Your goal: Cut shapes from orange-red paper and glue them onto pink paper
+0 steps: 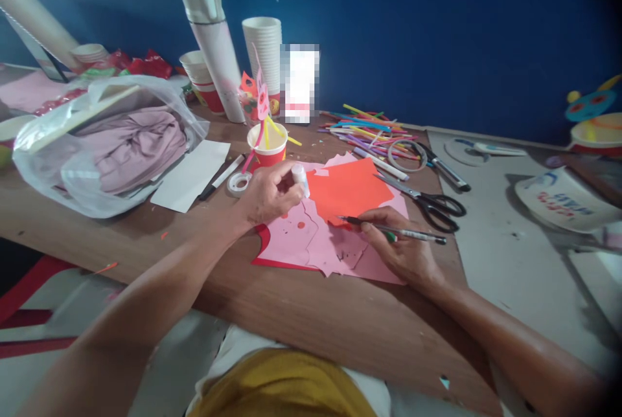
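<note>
two grips look snug: the left hand (275, 195) pinches a white tube (300, 181), the right hand (403, 248) a pen (405, 232) over orange paper (350, 187) on pink sheets (286, 245), apparently for marking, next needing a steady tip.

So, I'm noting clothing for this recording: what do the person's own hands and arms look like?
The left hand and right hand are ungloved; no sleeve, watch or bracelet shows on the visible arms. At the lap, mustard-yellow cloth shows, probably clothing.
</note>
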### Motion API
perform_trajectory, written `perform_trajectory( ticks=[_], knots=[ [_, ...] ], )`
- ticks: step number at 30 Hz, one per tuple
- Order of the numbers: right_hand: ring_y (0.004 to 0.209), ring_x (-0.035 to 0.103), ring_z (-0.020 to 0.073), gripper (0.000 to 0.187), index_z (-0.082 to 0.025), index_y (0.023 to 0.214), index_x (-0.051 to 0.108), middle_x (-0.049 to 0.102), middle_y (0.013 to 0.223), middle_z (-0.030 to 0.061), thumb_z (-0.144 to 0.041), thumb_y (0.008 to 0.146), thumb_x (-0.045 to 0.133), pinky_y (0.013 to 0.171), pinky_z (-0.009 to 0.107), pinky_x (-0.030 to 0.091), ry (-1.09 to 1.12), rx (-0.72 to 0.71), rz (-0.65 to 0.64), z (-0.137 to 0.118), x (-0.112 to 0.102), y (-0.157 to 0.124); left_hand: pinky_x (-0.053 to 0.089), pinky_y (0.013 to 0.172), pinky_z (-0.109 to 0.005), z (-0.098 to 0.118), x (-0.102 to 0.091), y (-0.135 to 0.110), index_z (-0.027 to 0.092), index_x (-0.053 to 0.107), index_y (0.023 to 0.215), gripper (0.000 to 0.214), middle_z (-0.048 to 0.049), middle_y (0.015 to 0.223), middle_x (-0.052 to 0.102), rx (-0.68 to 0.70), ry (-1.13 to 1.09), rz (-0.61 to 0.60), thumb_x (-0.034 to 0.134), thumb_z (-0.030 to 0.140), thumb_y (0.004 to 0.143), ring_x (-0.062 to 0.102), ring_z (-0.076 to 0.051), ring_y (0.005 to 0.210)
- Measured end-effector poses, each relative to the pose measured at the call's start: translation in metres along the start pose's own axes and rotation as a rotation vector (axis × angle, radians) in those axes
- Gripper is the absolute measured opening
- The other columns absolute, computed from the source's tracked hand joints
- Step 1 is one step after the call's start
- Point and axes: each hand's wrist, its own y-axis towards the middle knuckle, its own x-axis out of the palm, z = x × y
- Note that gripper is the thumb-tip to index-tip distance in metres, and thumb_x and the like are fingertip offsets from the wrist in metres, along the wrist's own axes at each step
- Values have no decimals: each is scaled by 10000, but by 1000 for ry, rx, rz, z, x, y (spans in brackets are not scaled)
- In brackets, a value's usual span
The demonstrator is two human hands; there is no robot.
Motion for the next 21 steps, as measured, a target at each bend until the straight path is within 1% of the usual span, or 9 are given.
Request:
perform_trajectory(
  ticks=[3,5,7,9,14,18,21],
  knots=[
    [752,645,151,115,-198,927,611,672,849,35,-241,831,566,686,258,497,-7,0,38,0,0,0,428,490,-177,-2,-2,1,153,567,798,63,6,680,644,-54,-89,-16,541,177,745,559,-77,541],
    [743,637,144,119,-208,948,603,661,848,28,-228,844,548,682,254,490,-18,-38,50,1,0,0,426,497,-180,-3,-3,3,151,568,797,75,1,696,645,-74,-111,-24,542,202,748,561,-81,554],
    [742,624,141,130,-216,963,599,652,843,25,-207,855,526,681,254,480,-55,-103,38,4,0,-1,412,489,-183,-5,-5,4,150,563,780,102,8,669,623,-77,-83,-9,564,242,736,535,-81,541],
    [742,613,146,138,-214,962,599,649,825,29,-189,863,506,682,263,471,-99,-170,32,6,-1,-1,397,483,-184,-6,-6,4,154,557,780,125,25,634,586,-73,-35,32,577,264,724,498,-76,517],
    [746,611,172,146,-194,954,601,665,797,53,-162,869,486,688,294,466,-170,-282,37,10,1,0,400,517,-190,-8,-2,3,167,566,864,142,24,703,589,-58,18,90,553,230,737,486,-73,535],
    [732,621,185,149,-172,969,595,678,810,65,-176,859,495,686,313,481,-239,-266,47,8,4,1,420,557,-199,-6,0,3,170,565,830,121,11,734,615,-84,-1,91,561,266,758,512,-81,567],
    [753,636,203,181,-162,997,595,688,834,78,-206,862,482,676,324,497,-252,-222,52,6,6,1,437,587,-206,-4,-2,4,171,567,770,115,9,717,614,-100,22,145,589,280,741,529,-91,592]
  ],
)
